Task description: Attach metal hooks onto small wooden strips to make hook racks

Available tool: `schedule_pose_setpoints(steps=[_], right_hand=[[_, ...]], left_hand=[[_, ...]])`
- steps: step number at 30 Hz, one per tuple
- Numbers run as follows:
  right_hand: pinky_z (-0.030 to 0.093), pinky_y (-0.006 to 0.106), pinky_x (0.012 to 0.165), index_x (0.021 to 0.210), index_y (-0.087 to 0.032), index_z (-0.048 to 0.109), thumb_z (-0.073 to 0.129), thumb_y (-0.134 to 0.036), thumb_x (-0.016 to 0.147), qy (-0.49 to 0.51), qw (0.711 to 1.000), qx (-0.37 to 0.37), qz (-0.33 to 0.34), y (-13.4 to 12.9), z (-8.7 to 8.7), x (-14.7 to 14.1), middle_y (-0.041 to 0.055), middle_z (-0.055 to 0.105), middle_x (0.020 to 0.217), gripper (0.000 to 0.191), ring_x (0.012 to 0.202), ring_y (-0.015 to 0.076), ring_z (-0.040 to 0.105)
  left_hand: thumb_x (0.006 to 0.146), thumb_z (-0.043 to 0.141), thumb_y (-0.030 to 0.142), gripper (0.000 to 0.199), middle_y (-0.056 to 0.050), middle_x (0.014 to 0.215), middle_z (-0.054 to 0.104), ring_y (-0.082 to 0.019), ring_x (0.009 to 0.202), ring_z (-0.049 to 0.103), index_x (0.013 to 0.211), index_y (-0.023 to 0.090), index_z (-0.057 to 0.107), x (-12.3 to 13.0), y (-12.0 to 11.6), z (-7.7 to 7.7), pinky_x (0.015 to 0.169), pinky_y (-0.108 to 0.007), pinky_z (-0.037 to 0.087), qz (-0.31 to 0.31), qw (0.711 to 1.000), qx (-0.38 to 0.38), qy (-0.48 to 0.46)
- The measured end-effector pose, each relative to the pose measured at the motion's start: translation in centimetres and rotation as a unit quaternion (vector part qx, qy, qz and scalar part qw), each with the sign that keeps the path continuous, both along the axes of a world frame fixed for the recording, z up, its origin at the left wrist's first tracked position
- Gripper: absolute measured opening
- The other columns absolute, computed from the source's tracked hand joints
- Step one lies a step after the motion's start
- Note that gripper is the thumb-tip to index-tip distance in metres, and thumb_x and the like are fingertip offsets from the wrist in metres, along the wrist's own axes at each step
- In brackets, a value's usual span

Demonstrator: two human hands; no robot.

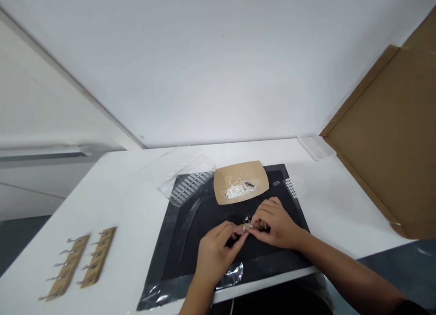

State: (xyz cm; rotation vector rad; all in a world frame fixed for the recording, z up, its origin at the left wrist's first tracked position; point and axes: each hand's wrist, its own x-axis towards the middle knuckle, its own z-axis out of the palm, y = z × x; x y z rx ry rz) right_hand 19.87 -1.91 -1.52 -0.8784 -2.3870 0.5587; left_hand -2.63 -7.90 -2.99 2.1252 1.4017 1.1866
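Grips a small wooden strip (pixel 245 227) at one end with the left hand (pixel 214 249), thumb and fingers curled onto it; grasps the other end with the right hand (pixel 277 224), fingertips just beside the left ones. Holds it above or on the black mat (pixel 209 211), cannot tell which, on the near side of the brown tray (pixel 254 169) of white bits (pixel 236 190). Has two clip-bearing wooden boards (pixel 99 257) well apart to the left, on the white table (pixel 112 192).

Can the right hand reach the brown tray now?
Probably yes: the brown tray lies just past the right hand, with nothing standing between them, though that hand is busy with a small brown strip.
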Motion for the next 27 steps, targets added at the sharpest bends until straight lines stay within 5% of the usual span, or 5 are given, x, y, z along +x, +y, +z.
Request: schedule_pose_setpoints(steps=[9, 16, 27], right_hand=[[0.036, 0.040, 0.092, 0.100, -0.023, 0.068, 0.081, -0.050, 0.094, 0.035, 0.998, -0.032, 0.044, 0.7, 0.1, 0.7, 0.0002, 0.075, 0.089, 0.031, 0.089, 0.0200, 0.066], [0.041, 0.041, 0.092, 0.101, -0.025, 0.072, 0.076, -0.034, 0.099, 0.044, 0.994, -0.057, 0.082, 1.0, 0.3, 1.4, 0.0011, 0.077, 0.094, 0.009, 0.092, 0.0203, 0.068], [0.039, 0.038, 0.090, 0.092, -0.024, 0.074, 0.082, -0.041, 0.095, 0.079, 0.992, -0.046, 0.082, 1.0, -0.2, 0.9, -0.0009, 0.076, 0.088, 0.019, 0.088, 0.0177, 0.067]], left_hand=[[0.098, 0.071, 0.026, 0.009, -0.002, 0.078, 0.074, -0.013, 0.067, 0.068, 0.094, 0.020, 0.076, -0.1, 0.0, -0.2, 0.066, -0.023, 0.057, 0.000, 1.000, -0.006, -0.013], [0.096, 0.073, 0.025, 0.009, -0.002, 0.082, 0.077, -0.014, 0.069, 0.071, 0.102, 0.021, 0.078, -0.9, -0.2, -0.2, 0.068, -0.024, 0.061, -0.022, 0.999, -0.021, -0.021], [0.096, 0.075, 0.020, 0.002, -0.002, 0.087, 0.077, -0.014, 0.077, 0.074, 0.098, 0.020, 0.076, -1.0, 0.1, -0.9, 0.072, -0.022, 0.060, -0.039, 0.998, 0.021, -0.036]])
